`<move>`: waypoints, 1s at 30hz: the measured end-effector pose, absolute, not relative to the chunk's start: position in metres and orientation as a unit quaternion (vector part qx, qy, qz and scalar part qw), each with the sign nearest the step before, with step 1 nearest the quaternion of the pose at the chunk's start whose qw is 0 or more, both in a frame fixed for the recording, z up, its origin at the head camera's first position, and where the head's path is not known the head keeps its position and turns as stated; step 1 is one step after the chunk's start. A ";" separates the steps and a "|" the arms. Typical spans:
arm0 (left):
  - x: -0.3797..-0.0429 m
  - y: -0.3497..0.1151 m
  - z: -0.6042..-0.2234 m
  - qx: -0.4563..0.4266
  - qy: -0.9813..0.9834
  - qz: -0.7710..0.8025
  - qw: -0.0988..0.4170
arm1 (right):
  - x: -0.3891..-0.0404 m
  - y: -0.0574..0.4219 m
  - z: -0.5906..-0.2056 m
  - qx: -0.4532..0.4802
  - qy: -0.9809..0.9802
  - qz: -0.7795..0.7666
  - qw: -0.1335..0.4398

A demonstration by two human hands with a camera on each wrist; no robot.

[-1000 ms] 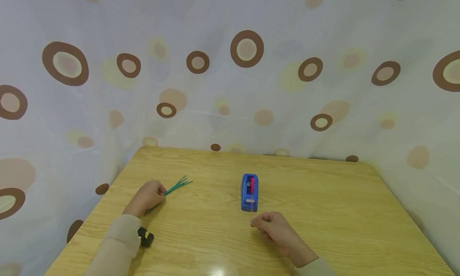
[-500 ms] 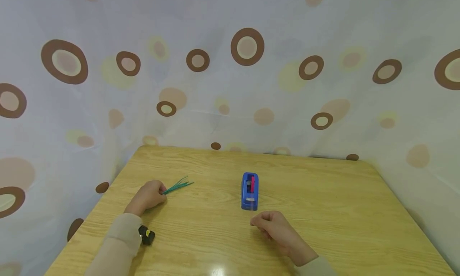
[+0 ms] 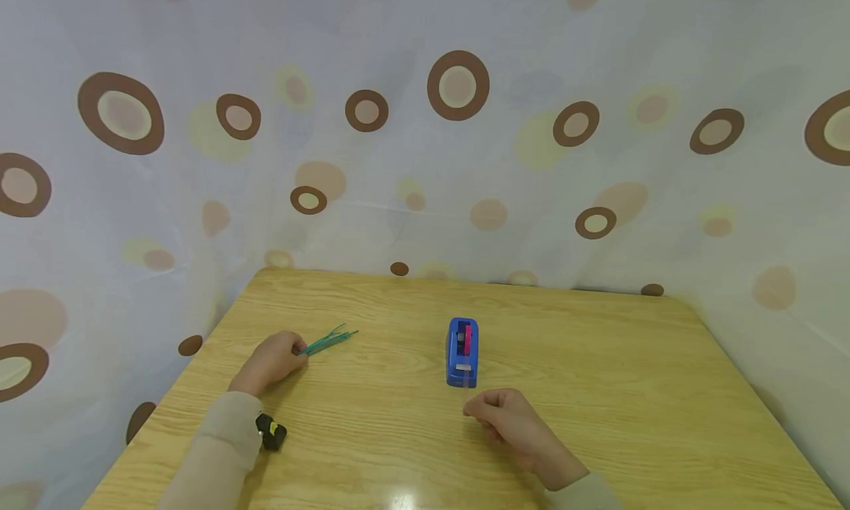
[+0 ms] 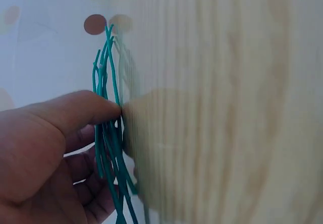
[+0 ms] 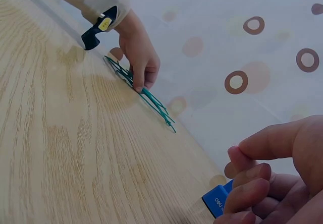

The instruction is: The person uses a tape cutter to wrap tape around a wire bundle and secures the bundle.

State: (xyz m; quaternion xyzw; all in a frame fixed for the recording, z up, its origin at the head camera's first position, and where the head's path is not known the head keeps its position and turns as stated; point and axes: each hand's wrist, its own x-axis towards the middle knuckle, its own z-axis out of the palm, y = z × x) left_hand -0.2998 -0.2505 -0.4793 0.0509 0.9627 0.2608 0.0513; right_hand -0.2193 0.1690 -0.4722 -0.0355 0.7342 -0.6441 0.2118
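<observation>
At the left of the table, my left hand (image 3: 272, 361) pinches a loose bundle of thin green wires (image 3: 332, 339) whose ends fan out to the right. In the left wrist view the thumb lies across the wires (image 4: 115, 151), which run close along the wooden tabletop. My right hand (image 3: 514, 429) pinches the end of a strip of clear tape (image 3: 466, 395) between thumb and forefinger. The strip runs back to a blue tape dispenser (image 3: 454, 377) with a pink core, just beyond the fingertips. In the right wrist view, the curled fingers partly hide the dispenser (image 5: 216, 199).
Both hands work over a wooden table (image 3: 392, 429). A white curtain (image 3: 518, 178) with brown circles surrounds its back and sides. A black wrist camera (image 3: 271, 432) sits under the left sleeve.
The left hand has turned a little, so the wires' near ends behind it are now hidden and the fanned ends have shifted slightly. The right hand and the dispenser have stayed in place.
</observation>
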 end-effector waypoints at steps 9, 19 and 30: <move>-0.301 -0.250 -0.477 0.068 0.965 0.247 0.062 | -0.220 0.169 -0.472 -0.041 0.736 -0.644 0.206; -0.297 -0.248 -0.473 0.067 0.974 0.208 0.066 | -0.220 0.169 -0.472 -0.035 0.744 -0.634 0.211; -0.294 -0.252 -0.472 0.068 0.970 0.226 0.058 | -0.219 0.168 -0.472 -0.040 0.741 -0.636 0.209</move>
